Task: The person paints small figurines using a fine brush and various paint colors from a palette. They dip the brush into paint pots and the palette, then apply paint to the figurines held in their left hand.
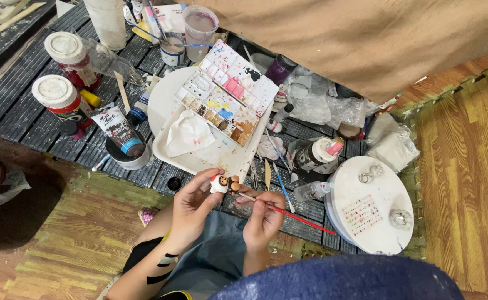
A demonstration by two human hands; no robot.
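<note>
My left hand [192, 206] pinches a small clay figurine [224, 184], white and brown with a red dot, between thumb and fingertips. My right hand [264, 218] grips a thin red-handled paintbrush [288, 213] like a pen. The brush tip reaches the figurine's brown side, and the handle trails off to the lower right. Both hands hover just below the near edge of a white tray [163, 105], which carries a stained paint palette [227, 94] with many small wells and a crumpled white tissue [188, 133].
Two white-lidded paint jars [61, 93] and a paint tube [119, 129] lie at the left on dark slats. Cups with brushes [199, 30] stand behind the tray. A round white board [372, 203] with small ornaments sits at the right. Loose tools, bottles and plastic bags lie between.
</note>
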